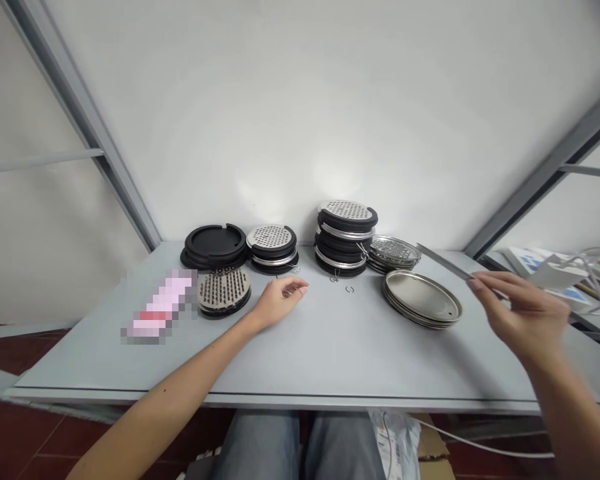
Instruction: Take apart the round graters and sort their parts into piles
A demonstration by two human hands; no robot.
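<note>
My right hand (525, 313) is raised over the right side of the table. It pinches a thin metal disc (443, 260), tilted and seen nearly edge-on. Below and left of it lies a stack of round metal discs (423, 295). My left hand (283, 299) is low over the middle of the table, fingers loosely curled with a gap between thumb and forefinger; I make out nothing held. To its left is a pair of grater plates (224, 291) with dark holes. A small wire ring (349, 289) lies to its right.
At the back stand black round rims (215, 241), a short stack of perforated plates in black rims (271, 239), a taller such stack (347, 237) and metal grater discs (394, 251). A blurred-out pink item (163, 307) lies left. Papers and cables (550, 273) are at far right.
</note>
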